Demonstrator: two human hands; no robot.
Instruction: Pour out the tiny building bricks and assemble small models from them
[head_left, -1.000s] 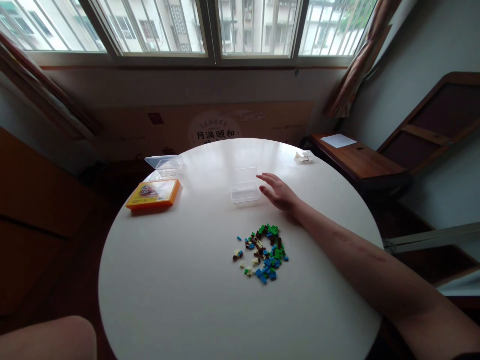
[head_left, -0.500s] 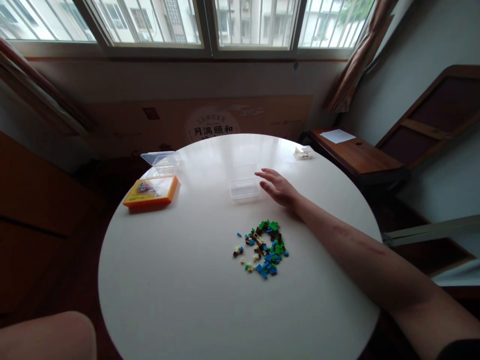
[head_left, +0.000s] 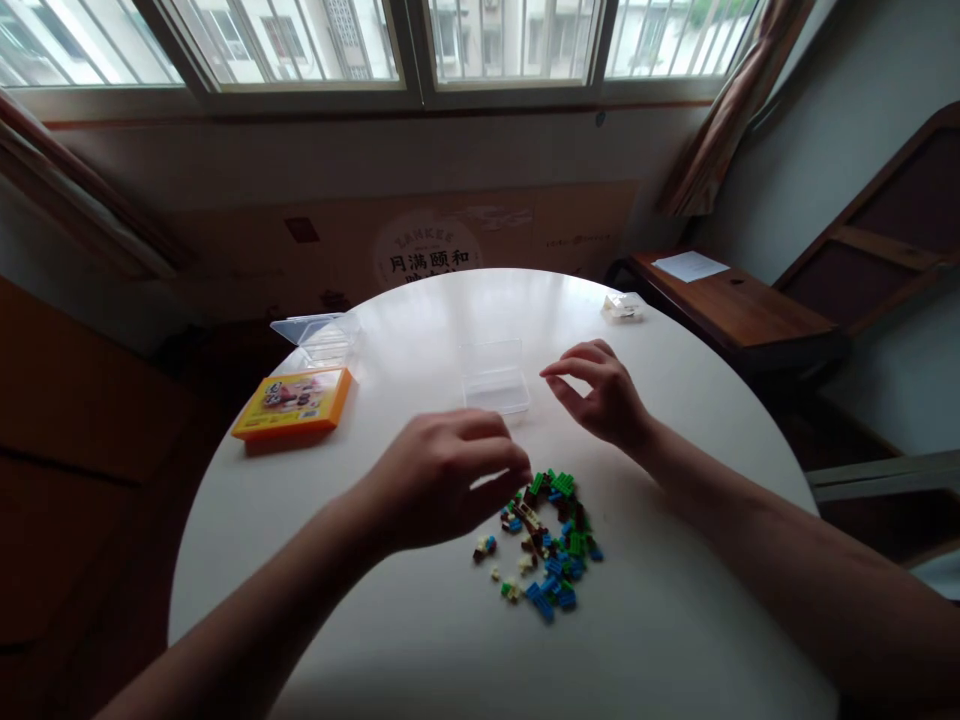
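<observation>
Small building bricks [head_left: 559,570] in green, blue, brown and cream lie in a loose heap on the white round table [head_left: 360,640]. My left hand [head_left: 450,470] hovers over the heap's upper left edge, fingers bent, with a gap between thumb and forefinger; nothing shows in it. My right hand [head_left: 596,390] is raised beyond the heap on the right. Its thumb and forefinger curve toward each other, holding nothing I can see. Between and beyond both hands stands a clear plastic box [head_left: 496,390] with its lid up.
An orange and yellow box [head_left: 296,405] lies at the table's left edge, a clear open case [head_left: 326,340] behind it. A small clear container [head_left: 622,307] sits at the far right. Beyond the table is a wooden desk [head_left: 765,310] with paper [head_left: 690,265] on it.
My left hand has come in from the lower left to the bricks. My right hand has drawn back from the clear box, its fingers curling closer together. The view has shifted slightly.
</observation>
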